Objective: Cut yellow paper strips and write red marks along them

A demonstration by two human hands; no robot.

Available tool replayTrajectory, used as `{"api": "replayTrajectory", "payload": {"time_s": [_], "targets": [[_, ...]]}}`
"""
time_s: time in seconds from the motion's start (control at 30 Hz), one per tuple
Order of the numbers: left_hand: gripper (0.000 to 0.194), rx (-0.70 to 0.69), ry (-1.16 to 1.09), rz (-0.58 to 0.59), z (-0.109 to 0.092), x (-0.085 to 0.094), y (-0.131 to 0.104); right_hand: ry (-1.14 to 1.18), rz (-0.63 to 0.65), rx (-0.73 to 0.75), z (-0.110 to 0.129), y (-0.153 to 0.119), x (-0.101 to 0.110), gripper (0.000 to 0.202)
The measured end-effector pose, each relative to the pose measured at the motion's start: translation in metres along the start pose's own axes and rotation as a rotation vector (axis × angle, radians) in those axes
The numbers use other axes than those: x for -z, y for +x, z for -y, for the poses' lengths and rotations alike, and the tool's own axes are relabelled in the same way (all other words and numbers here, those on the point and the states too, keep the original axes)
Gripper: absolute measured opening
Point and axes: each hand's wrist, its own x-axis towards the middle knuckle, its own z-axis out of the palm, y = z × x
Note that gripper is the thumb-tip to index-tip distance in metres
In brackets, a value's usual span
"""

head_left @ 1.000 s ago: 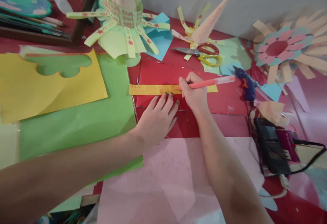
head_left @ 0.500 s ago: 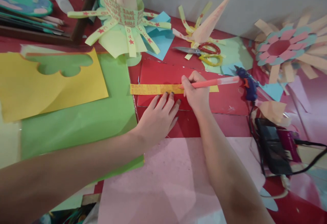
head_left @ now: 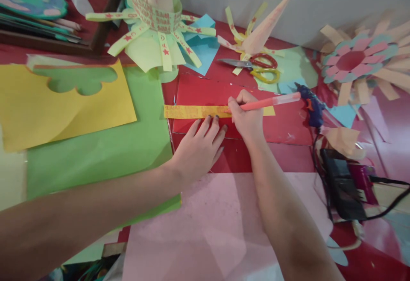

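A yellow paper strip (head_left: 188, 111) with rows of red marks on its left part lies across a red board (head_left: 205, 91). My left hand (head_left: 200, 146) rests flat with its fingers spread, the fingertips on the strip's lower edge. In my right hand (head_left: 248, 116) is a coral-red pen (head_left: 272, 101), its tip down at the strip and its clear end pointing right. The right hand covers part of the strip, whose plain right end shows beyond it.
Behind the board lie scissors (head_left: 253, 65) and paper crafts with cones (head_left: 265, 27). A glue gun (head_left: 310, 103) and a black phone (head_left: 341, 182) with cables are at right. Green paper (head_left: 96, 153) and a yellow cut-out sheet (head_left: 96, 114) lie left; pink paper (head_left: 192, 229) is in front.
Almost nothing differs. The whole view has shifted very slightly, and both hands and the pen keep their places on the strip.
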Motion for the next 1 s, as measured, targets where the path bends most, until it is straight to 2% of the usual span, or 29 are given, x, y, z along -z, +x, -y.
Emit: {"api": "replayTrajectory", "payload": {"time_s": [0.13,0.37,0.63,0.83,1.0], "targets": [[0.045,-0.003,0.003,0.001,0.0006,-0.0002,-0.0001,-0.018,-0.049,0.03,-0.0007,0.0001,0.0001,0.037],[0.045,0.0,-0.006,-0.003,0.0007,0.0003,0.0003,-0.024,-0.013,0.016,-0.0007,0.0001,-0.0005,0.037],[0.044,-0.001,-0.038,0.003,0.001,0.0009,0.0003,-0.069,-0.071,0.017,0.0013,-0.0003,-0.0024,0.035],[0.045,-0.001,-0.008,0.011,0.0015,0.001,-0.0001,0.067,-0.136,-0.098,-0.0029,0.0015,-0.0001,0.034],[0.045,-0.002,-0.002,0.013,0.0011,0.001,-0.0001,-0.044,-0.12,-0.014,-0.0025,0.0022,-0.001,0.037]]}}
